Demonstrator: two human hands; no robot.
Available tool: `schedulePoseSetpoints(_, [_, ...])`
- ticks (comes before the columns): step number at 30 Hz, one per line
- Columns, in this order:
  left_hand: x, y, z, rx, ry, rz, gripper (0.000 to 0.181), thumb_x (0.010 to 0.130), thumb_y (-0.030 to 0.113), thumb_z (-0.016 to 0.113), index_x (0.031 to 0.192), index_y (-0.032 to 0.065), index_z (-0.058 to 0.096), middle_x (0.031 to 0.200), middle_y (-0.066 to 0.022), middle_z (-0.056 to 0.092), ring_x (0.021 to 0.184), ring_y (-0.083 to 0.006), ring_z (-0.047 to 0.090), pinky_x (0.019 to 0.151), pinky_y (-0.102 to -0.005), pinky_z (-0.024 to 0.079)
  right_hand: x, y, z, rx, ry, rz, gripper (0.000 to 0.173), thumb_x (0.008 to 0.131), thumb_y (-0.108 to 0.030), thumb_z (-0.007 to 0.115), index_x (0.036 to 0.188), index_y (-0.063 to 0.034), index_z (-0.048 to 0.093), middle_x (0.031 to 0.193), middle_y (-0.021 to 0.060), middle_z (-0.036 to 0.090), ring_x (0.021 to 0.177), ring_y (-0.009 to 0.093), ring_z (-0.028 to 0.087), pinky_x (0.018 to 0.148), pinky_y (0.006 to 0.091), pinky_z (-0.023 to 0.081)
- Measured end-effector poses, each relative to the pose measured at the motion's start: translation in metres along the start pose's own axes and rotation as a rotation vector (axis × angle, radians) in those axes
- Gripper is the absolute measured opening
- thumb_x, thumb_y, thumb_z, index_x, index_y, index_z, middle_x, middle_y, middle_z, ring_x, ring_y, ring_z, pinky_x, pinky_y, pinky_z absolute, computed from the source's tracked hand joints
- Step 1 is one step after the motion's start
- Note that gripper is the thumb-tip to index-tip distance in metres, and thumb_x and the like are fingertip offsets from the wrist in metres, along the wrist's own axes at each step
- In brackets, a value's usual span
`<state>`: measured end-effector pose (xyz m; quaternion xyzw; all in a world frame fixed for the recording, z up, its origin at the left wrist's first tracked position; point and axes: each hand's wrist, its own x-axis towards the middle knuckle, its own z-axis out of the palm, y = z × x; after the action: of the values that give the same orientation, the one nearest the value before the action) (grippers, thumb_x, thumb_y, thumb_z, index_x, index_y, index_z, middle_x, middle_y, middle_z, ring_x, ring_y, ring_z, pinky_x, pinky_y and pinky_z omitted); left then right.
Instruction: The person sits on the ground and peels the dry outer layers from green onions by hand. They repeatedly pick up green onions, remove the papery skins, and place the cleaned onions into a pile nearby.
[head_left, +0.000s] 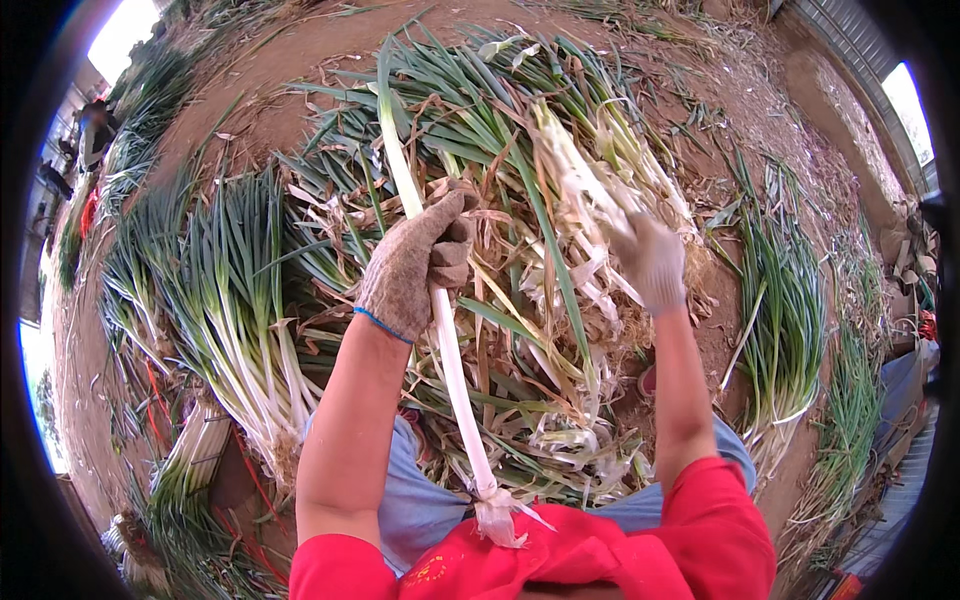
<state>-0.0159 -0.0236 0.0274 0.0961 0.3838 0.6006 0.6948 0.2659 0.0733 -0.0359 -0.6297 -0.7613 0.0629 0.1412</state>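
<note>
My left hand (424, 259), in a soiled knit work glove with a blue cuff edge, is closed around a long green onion (456, 360). Its white shank slants down toward my lap, and loose, peeled-back skin hangs at the lower end. The greener top reaches up past my fist. To the right, my gloved right hand (652, 259) is blurred at the root ends of a heap of unpeeled green onions (577, 172). Its fingers touch or overlap pale stalks there, but the blur hides whether they grip one.
Dry leaves and peeled skins (570, 442) litter the ground between my legs. A bundle of cleaned green onions (240, 300) lies at left, another pile (784, 300) at right. Tied bundles (191, 457) and red twine (251, 469) lie lower left. A person (96, 135) is far left.
</note>
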Motion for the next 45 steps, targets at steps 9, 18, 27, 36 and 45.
schedulePoseSetpoints(9, [0.007, -0.023, -0.006, -0.028, -0.120, -0.122, 0.026, 0.098, 0.015, 0.056, 0.115, -0.0041, 0.055, 0.080, -0.0045, 0.061, 0.056, -0.0058, 0.049, 0.042, -0.0183, 0.039, -0.203, -0.053, 0.001, 0.954, -0.283, 0.154, 0.045, 0.089, -0.038, 0.064, 0.108, 0.0016, 0.056, 0.075, 0.0059, 0.058, 0.067, 0.014, 0.053, 0.059, 0.0335, 0.045])
schedulePoseSetpoints(18, [-0.002, -0.044, 0.000, 0.040, -0.185, -0.120, 0.030, 0.099, 0.024, 0.057, 0.120, 0.0035, 0.054, 0.076, 0.0029, 0.054, 0.055, -0.0034, 0.045, 0.048, -0.0192, 0.040, -0.253, -0.086, -0.042, 0.805, -0.447, -0.130, 0.075, 0.080, -0.028, 0.074, 0.138, 0.0015, 0.036, 0.121, 0.0278, 0.055, 0.116, 0.040, 0.055, 0.097, 0.0435, 0.045])
schedulePoseSetpoints(27, [-0.017, -0.021, 0.004, -0.049, -0.257, -0.030, 0.039, 0.099, 0.026, 0.057, 0.126, -0.0007, 0.048, 0.074, 0.0022, 0.052, 0.052, -0.0034, 0.041, 0.043, -0.0204, 0.039, -0.255, -0.100, 0.006, 1.229, -0.453, -0.217, 0.046, 0.097, -0.025, 0.056, 0.133, -0.0026, 0.040, 0.097, 0.0202, 0.061, 0.080, 0.032, 0.063, 0.071, 0.0384, 0.049])
schedulePoseSetpoints(36, [-0.028, 0.019, -0.005, 0.365, 0.108, 0.228, 0.029, 0.090, 0.026, 0.070, 0.086, 0.0026, 0.054, 0.062, 0.0028, 0.047, 0.043, -0.0052, 0.041, 0.036, -0.0194, 0.034, -0.338, 0.012, 0.063, 0.344, -0.841, -0.161, 0.026, 0.097, -0.029, 0.051, 0.097, -0.0055, 0.063, 0.091, 0.0171, 0.063, 0.084, 0.031, 0.064, 0.071, 0.0396, 0.052])
schedulePoseSetpoints(45, [-0.032, -0.007, -0.003, 0.201, -0.018, 0.050, 0.024, 0.092, 0.018, 0.067, 0.109, 0.0014, 0.060, 0.081, -0.0045, 0.061, 0.054, -0.0079, 0.051, 0.043, -0.0220, 0.043, -0.098, 0.048, 0.071, 0.354, 0.224, -0.281, 0.015, 0.091, -0.008, 0.051, 0.102, -0.0045, 0.060, 0.093, 0.0179, 0.065, 0.082, 0.033, 0.064, 0.069, 0.0432, 0.050])
